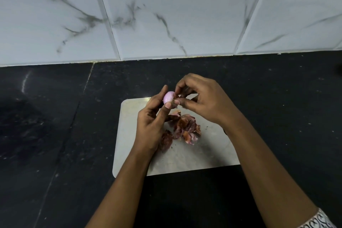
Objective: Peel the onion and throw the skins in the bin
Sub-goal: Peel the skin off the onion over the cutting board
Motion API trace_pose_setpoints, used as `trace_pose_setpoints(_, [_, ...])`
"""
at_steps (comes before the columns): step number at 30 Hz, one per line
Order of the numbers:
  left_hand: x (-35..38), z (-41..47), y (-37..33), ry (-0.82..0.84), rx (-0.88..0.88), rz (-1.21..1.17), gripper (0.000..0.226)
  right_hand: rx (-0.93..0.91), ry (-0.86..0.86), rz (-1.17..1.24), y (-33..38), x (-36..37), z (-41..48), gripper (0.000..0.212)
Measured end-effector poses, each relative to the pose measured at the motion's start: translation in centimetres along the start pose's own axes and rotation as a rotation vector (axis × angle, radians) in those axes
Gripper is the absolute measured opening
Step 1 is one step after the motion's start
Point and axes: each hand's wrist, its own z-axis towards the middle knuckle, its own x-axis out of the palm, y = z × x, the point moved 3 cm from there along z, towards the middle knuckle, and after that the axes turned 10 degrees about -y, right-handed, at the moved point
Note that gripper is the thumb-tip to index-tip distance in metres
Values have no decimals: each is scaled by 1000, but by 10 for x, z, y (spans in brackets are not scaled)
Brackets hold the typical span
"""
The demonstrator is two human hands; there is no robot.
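- The onion (168,97) is small and pale pink, with most of its surface bare. It is held up in the air over the far left corner of the chopping board (194,155) and does not rest on it.
- The left hand (151,124) grips the onion from below and from the left, with its fingers curled up round it and a fingertip pressed against the near side.
- The right hand (201,102) meets it from the right. Its thumb and forefinger pinch the onion's right end, where a scrap of dark skin shows, and the other fingers are curled above.
- The two hands are together on the onion, their fingertips touching.
- A heap of loose onion skins (185,127), brown-red and papery, lies on the board just below the hands, near its middle and somewhat toward the left edge. The left hand covers part of the heap.
- The board is light-coloured with rounded corners, and a few small crumbs of skin lie scattered on it.
- It lies flat on a black stone countertop (55,135), well in from the back edge.
- Behind the countertop rises a wall of white marble-patterned tiles (166,15) with grey veins.
- A patterned sleeve (320,220) shows on the right arm at the lower right corner of the view.
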Motion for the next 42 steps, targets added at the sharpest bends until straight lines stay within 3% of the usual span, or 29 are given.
trace_pose_setpoints(8, [-1, 0, 0, -15, -26, -62, 39, -59, -22, -55, 1, 6, 0, 9])
trace_pose_setpoints(13, [-3, -1, -1, -51, -63, -192, 45, 92, 5, -97, -11, 1, 0, 6])
trace_pose_setpoints(16, [-3, 1, -1, -27, -59, -215, 46, 177, -50, 29, -14, -6, 2, 21])
trace_pose_setpoints(18, [-2, 2, -1, -4, -72, -260, 47, 214, 13, 206, -8, -4, 1, 34])
trace_pose_setpoints(27, [2, 1, -3, 30, -190, -405, 43, 93, 105, 142, 0, 1, 0, 30])
trace_pose_setpoints(42, [-2, 3, 0, -37, -178, -406, 39, -46, 28, -60, 8, 3, 0, 25])
